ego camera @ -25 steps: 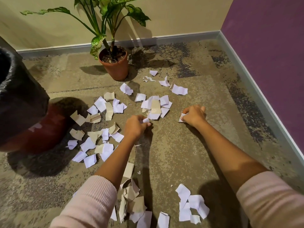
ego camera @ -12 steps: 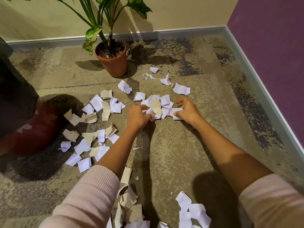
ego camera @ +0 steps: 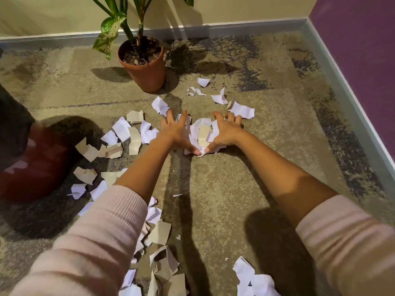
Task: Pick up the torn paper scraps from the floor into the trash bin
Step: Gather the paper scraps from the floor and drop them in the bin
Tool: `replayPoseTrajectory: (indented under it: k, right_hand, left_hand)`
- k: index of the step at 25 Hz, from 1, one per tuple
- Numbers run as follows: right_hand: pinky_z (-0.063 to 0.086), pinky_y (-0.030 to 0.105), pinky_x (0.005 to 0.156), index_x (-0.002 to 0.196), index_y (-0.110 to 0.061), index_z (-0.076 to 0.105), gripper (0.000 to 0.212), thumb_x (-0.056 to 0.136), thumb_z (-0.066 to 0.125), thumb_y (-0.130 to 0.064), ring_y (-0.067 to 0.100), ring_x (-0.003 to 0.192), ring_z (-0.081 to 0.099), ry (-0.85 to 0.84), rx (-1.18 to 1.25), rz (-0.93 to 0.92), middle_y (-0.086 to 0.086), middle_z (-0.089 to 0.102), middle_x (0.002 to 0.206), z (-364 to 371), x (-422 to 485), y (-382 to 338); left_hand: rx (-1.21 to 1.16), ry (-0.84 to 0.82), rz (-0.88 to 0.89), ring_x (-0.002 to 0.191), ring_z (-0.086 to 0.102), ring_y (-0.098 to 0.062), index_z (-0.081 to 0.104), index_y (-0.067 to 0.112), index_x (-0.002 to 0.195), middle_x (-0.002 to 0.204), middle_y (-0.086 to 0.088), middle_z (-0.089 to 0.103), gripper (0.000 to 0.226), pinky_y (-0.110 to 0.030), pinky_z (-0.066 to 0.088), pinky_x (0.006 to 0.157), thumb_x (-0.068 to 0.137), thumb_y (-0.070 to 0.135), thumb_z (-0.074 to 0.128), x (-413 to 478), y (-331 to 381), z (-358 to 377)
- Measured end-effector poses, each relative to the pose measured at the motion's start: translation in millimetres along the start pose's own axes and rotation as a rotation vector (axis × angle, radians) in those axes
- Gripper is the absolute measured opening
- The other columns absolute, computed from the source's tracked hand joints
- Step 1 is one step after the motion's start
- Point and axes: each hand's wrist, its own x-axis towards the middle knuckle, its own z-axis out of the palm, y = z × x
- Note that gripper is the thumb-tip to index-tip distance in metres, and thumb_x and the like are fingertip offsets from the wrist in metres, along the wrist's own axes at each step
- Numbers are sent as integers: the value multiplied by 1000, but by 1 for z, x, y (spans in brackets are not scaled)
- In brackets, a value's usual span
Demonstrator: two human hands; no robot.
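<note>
**Both hands spread round a heap of scraps at mid-carpet**

Head view. We see the carpet [ego camera: 224, 199] closed in by a beige wall [ego camera: 42, 16] along the top of the frame and a purple wall [ego camera: 363, 50] at the upper right. A grey skirting board [ego camera: 342, 92] runs under both walls. A potted plant [ego camera: 145, 71] stands at top centre, near the beige wall. The trash bin [ego camera: 36, 167], red with a dark liner, fills the left edge at mid height.

Bare carpet lies open from the right arm across to the skirting, and in a strip between the two forearms. Loose scraps [ego camera: 128, 133] crowd the floor between the bin and the left arm. More scraps lie at bottom centre, a white cluster [ego camera: 252, 278] sits at bottom right, and a few far scraps [ego camera: 241, 110] rest just beyond the fingertips.

Both arms reach forward, with pink sleeves covering their near parts. The left hand [ego camera: 175, 133] and right hand [ego camera: 224, 133] lie palm down on either side of a heap of scraps [ego camera: 203, 133] at the centre of the frame. Their fingers are spread and fanned away from us. The thumbs turn inward, their tips nearly meeting on the paper at the heap's near edge. The heap lies on the floor, well apart from the bin.
</note>
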Motion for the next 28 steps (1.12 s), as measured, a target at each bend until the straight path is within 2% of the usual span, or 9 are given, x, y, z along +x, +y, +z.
replayPoseTrajectory:
  k: [2,5,11,14,16,19,22,25,28]
  right_hand:
    - [32,53,109,151,-28,5,129,54,88,-48,37,134,12,-28,-71,-8,16,16,145,0,5,-3]
    - [29,52,112,152,-26,7,128,55,88,-48,39,138,8,-48,-141,-49,19,13,148,0,12,-7]
    - [30,51,110,140,-23,29,101,58,88,-36,38,139,9,-40,-69,-68,17,20,142,5,7,-12]
    - [29,50,109,134,-19,38,86,64,85,-31,40,140,10,-42,-29,-73,20,16,149,11,-2,-11]
    - [33,48,107,131,-19,44,76,67,83,-30,41,138,19,-20,3,-87,20,23,146,20,-8,-10]
    - [44,40,93,121,-18,57,59,68,81,-28,37,119,45,35,100,-134,17,46,123,33,-19,-7]
    - [47,32,78,118,-17,64,44,76,75,-18,32,100,59,103,193,-154,15,57,113,39,-40,-6]
    - [51,32,52,102,-16,66,27,80,67,0,24,67,59,42,390,-57,10,64,86,40,-61,-6]
    - [56,35,51,92,-15,62,23,85,58,6,21,51,56,19,570,55,9,60,81,33,-76,-5]
  left_hand:
    - [102,-64,16,144,2,-47,-7,30,153,158,-19,-4,142,-56,23,114,51,54,89,8,6,-6]
    - [209,-101,82,137,14,-45,8,35,152,149,-21,13,130,-55,31,110,51,56,88,16,18,-7]
    - [83,-75,136,128,30,-36,32,24,143,136,-15,29,107,-48,44,94,54,36,91,10,27,4]
    - [63,-24,156,114,46,-33,49,14,125,122,-14,41,80,-39,46,82,57,32,88,3,25,6]
    - [28,10,176,106,51,-31,53,11,117,117,-14,46,69,-34,41,72,59,27,86,-6,24,10]
    - [-20,84,188,99,56,-30,59,9,109,112,-14,52,53,-28,31,64,63,21,83,-22,22,16]
    - [-96,137,172,99,57,-32,61,6,109,111,-16,56,48,-29,33,67,69,21,82,-39,20,19]
    - [-230,158,144,96,61,-32,67,1,100,102,-17,66,27,-26,35,67,75,7,74,-55,14,19]
    - [-377,174,69,84,64,-25,71,5,85,89,-13,71,12,-25,43,67,73,1,71,-70,1,16]
